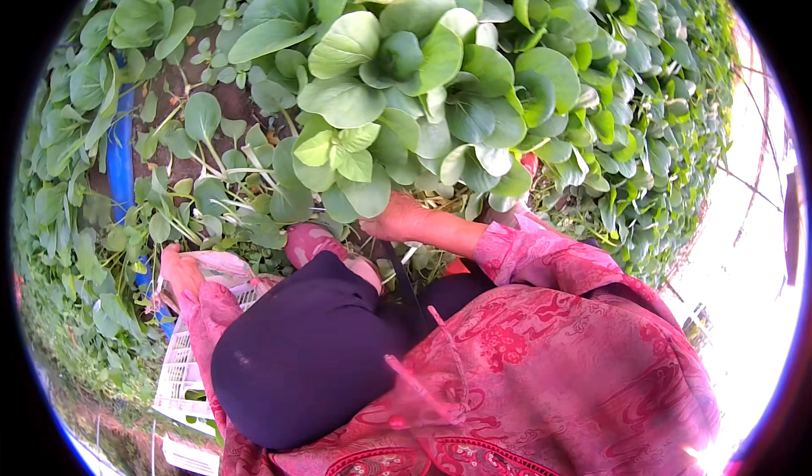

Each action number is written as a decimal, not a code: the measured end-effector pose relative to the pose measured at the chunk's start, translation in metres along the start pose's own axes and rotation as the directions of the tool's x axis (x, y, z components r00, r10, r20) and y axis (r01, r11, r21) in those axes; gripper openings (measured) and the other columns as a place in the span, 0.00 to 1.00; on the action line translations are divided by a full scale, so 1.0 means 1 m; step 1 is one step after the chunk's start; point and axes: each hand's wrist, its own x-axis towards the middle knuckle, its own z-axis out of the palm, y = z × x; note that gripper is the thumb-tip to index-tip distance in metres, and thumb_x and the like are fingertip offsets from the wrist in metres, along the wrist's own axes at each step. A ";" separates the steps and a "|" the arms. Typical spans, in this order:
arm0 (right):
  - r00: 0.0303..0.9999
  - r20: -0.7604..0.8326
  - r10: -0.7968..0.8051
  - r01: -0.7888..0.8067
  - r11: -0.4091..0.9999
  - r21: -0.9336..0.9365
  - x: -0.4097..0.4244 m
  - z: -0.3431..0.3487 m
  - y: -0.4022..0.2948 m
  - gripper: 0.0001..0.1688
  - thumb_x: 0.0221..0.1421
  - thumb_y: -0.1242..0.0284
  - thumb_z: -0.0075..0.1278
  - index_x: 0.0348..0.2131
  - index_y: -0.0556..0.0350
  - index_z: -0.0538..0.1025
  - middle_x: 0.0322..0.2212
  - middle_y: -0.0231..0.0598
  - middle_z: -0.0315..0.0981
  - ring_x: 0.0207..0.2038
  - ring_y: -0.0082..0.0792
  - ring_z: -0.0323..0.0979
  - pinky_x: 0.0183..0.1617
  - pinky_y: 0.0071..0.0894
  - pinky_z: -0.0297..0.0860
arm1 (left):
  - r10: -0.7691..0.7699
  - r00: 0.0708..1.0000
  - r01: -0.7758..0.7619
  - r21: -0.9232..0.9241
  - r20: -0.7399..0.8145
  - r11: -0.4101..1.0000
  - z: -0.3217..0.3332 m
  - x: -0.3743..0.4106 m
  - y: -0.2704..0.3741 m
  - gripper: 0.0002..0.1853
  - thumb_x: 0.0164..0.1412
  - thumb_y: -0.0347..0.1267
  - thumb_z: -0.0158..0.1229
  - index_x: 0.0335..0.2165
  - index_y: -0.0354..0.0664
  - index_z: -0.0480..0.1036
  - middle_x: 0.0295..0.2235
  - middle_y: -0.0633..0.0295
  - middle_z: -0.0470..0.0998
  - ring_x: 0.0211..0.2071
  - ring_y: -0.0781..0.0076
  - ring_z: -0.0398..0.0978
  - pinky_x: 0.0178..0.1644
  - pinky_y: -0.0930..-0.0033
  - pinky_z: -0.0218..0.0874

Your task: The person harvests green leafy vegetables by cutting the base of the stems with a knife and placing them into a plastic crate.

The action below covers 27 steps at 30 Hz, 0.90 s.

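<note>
My right hand point(396, 218) reaches in low under a clump of broad-leaved green plants point(393, 70), which look like bok choy. Leaves cover its fingertips, so what they hold is hidden. A thin shiny strip point(317, 209) shows just left of that hand; I cannot tell what it is. Down at the left, my left hand point(181, 270) is at the far end of a white plastic crate point(181, 374), beside a pale pinkish piece of material point(219, 262). Its fingers are partly out of sight, and whether they grip anything is unclear.
A flat blue hose point(120, 152) runs along the soil at left. Loose-looking leafy stems point(216, 178) lie near it. My dark-clad knee point(304, 355) and pink patterned shoe point(311, 240) sit between my hands. Dense foliage point(660, 95) lines the right, with a bright strip beyond.
</note>
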 end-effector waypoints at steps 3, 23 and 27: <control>0.979 0.127 0.160 -0.168 0.984 0.053 -0.039 -0.001 -0.003 0.17 0.45 0.67 0.47 0.36 0.56 0.71 0.32 0.51 0.72 0.38 0.49 0.70 0.42 0.43 0.66 | -0.250 0.968 0.245 -0.122 -0.025 0.962 -0.001 0.010 0.013 0.13 0.44 0.29 0.53 0.29 0.27 0.69 0.22 0.59 0.69 0.21 0.69 0.63 0.27 0.68 0.57; 0.809 -0.054 0.585 -0.567 0.803 0.184 -0.184 0.010 0.032 0.23 0.51 0.59 0.42 0.19 0.59 0.76 0.17 0.40 0.75 0.21 0.37 0.74 0.27 0.36 0.71 | 0.420 -0.249 0.261 -0.357 0.873 0.897 -0.088 -0.195 0.217 0.16 0.54 0.38 0.53 0.36 0.35 0.70 0.34 0.57 0.75 0.33 0.68 0.74 0.39 0.69 0.65; 0.730 -0.068 0.680 -0.651 0.723 0.230 -0.203 0.009 0.023 0.22 0.49 0.61 0.42 0.18 0.58 0.77 0.18 0.38 0.76 0.21 0.37 0.74 0.26 0.36 0.71 | 0.474 -0.206 0.285 -0.411 0.856 0.866 -0.123 -0.170 0.230 0.16 0.55 0.38 0.53 0.36 0.36 0.70 0.34 0.57 0.75 0.34 0.69 0.74 0.39 0.70 0.65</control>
